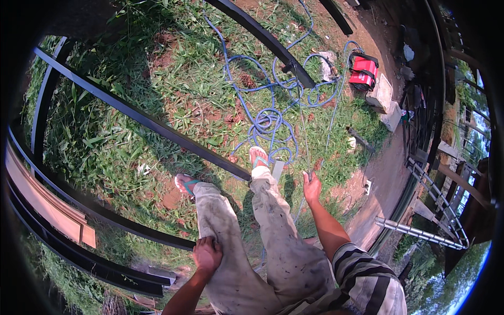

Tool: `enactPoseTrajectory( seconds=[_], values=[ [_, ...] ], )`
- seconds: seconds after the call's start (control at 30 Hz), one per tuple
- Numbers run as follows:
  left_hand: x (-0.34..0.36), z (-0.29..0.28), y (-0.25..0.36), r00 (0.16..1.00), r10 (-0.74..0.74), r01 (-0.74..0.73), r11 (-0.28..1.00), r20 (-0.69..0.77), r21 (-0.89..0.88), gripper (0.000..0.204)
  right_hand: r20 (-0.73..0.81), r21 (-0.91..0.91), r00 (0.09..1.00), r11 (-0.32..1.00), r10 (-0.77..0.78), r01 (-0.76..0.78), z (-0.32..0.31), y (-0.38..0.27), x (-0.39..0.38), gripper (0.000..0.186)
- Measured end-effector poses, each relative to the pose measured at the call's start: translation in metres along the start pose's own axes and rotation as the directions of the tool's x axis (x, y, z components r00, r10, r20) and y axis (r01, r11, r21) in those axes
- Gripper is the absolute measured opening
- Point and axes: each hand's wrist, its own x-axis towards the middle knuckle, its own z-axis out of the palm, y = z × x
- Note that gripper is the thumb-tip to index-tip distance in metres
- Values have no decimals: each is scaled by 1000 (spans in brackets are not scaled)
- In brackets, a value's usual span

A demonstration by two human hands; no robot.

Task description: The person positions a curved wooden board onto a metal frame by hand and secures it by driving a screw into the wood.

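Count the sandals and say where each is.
2. The left sandal is on the left foot; the right sandal is on the right foot, farther forward, near the coiled blue hose or cable. Others could be hidden in the grass.

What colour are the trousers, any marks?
Pale beige trousers, with scattered dark stains; shows best in the head view, the only one.
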Motion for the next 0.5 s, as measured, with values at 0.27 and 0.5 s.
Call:
enactPoseTrajectory(
  seconds=[0.27, 0.5],
  values=[
    [6, -1, 30, 992, -21, 9, 996, 122, 93, 28, 41, 52, 999, 998, -32, 30, 26, -9, 22, 39],
    [7, 20, 37, 993, 25, -42, 988, 115, 149, 28, 50, 177, 993, 978, 107, -114, 31, 50, -14, 33]
  ],
)
